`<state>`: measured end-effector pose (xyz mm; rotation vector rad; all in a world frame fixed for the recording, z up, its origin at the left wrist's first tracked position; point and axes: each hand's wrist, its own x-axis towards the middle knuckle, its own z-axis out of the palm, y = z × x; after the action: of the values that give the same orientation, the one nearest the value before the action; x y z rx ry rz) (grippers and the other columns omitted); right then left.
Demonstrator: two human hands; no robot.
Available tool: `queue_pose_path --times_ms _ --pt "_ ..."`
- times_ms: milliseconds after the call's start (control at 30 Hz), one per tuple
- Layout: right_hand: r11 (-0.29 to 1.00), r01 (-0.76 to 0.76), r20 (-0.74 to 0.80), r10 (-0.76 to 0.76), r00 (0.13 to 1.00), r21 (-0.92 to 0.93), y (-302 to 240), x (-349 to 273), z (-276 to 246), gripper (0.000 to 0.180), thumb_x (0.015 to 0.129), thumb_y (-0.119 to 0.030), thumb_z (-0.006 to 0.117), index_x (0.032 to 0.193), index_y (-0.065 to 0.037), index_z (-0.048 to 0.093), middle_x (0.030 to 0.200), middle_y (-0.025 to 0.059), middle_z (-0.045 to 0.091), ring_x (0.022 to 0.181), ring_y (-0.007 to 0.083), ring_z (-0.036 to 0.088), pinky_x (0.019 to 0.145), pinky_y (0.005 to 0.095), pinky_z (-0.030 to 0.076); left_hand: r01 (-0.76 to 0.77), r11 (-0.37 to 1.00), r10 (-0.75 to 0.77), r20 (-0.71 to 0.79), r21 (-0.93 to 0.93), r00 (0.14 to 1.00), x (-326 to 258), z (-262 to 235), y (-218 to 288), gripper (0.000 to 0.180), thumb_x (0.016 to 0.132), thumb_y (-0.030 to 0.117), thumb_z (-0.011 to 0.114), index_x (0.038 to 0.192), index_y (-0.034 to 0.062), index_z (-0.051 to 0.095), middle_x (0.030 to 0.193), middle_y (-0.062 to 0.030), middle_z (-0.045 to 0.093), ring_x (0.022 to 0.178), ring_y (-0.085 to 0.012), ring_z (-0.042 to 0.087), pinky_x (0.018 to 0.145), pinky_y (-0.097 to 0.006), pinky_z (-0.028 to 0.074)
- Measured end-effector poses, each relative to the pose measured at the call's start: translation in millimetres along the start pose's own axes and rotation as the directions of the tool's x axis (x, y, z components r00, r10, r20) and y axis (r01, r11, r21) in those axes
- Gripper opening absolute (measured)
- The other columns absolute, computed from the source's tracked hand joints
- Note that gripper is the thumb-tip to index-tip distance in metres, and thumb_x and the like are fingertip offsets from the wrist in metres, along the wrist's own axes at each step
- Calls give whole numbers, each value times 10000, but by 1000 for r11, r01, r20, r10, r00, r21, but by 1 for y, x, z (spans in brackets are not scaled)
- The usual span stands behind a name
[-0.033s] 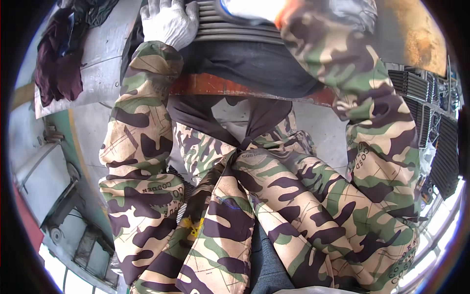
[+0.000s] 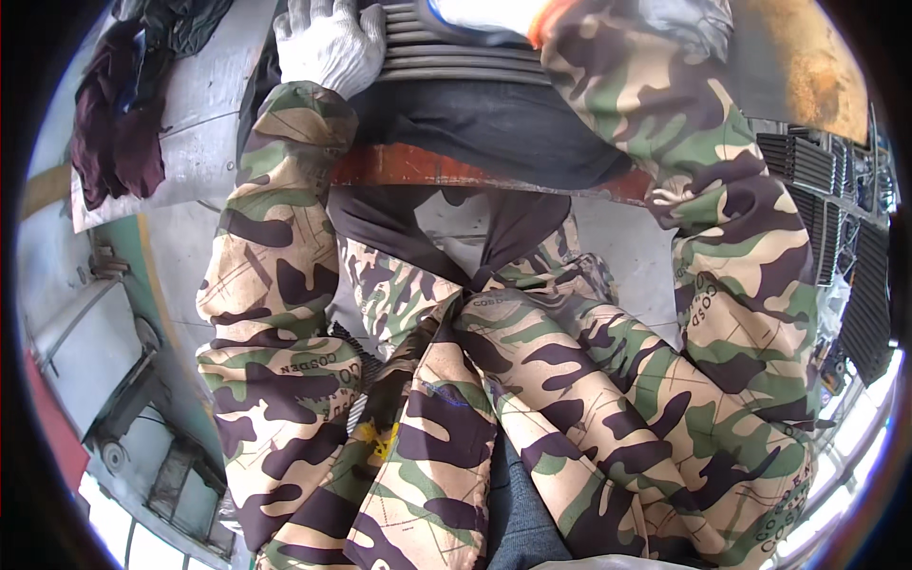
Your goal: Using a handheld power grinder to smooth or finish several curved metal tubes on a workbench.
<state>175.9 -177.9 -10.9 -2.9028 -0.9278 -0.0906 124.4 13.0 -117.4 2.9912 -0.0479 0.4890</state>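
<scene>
My left hand (image 2: 331, 46), in a white knitted glove, lies flat with its fingers stretched out at the left end of a row of grey rods (image 2: 465, 65). The rods lie side by side across the table, on a dark cloth (image 2: 475, 119). Over their right part is my right hand (image 2: 494, 13), in a white glove with an orange cuff. It is blurred and cut by the upper edge, so its fingers are hidden. A dark, blue-edged thing (image 2: 439, 28) shows beneath it; whether I grip it is unclear.
The table has a worn red front edge (image 2: 418, 166). Dark crumpled clothing (image 2: 123, 142) lies on the metal surface at left. A rusty plate (image 2: 822, 81) is at far right, above racks of dark bars (image 2: 807, 166). Grey machinery (image 2: 95, 351) stands at lower left.
</scene>
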Motion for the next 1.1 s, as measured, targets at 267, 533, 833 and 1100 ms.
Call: queue_pose_path --times_ms 267,533,833,1100 --pt "987 118 -12 -118 993 108 -23 -12 2 260 879 -201 595 1051 -42 706 1091 218 694 1043 392 677 880 496 556 -373 854 462 -201 363 864 2 16 -32 234 951 263 568 1061 141 735 1278 -131 667 1160 -397 602 937 -549 498" --pt "995 39 21 -41 999 93 -19 -13 -4 285 879 -178 571 1055 -21 729 1096 231 706 1054 398 688 907 488 561 -279 938 322 -214 208 922 -7 9 -16 360 953 312 563 1190 77 700 1304 -209 631 1212 -416 566 1007 -557 437" --pt "1000 -20 -4 20 1000 -22 16 -33 -11 272 874 -238 588 1002 -28 704 1067 238 692 1019 420 684 865 512 562 -239 948 281 -201 212 938 1 12 -14 409 968 342 538 1232 61 676 1254 -197 634 1163 -402 577 980 -563 448" --pt "999 50 -127 -52 991 -22 49 -70 -9 208 869 -245 611 928 -56 675 909 198 664 877 421 677 774 534 554 -200 941 283 -309 272 908 18 15 -17 268 955 312 555 1087 158 731 1201 -138 659 1113 -397 598 916 -564 495"
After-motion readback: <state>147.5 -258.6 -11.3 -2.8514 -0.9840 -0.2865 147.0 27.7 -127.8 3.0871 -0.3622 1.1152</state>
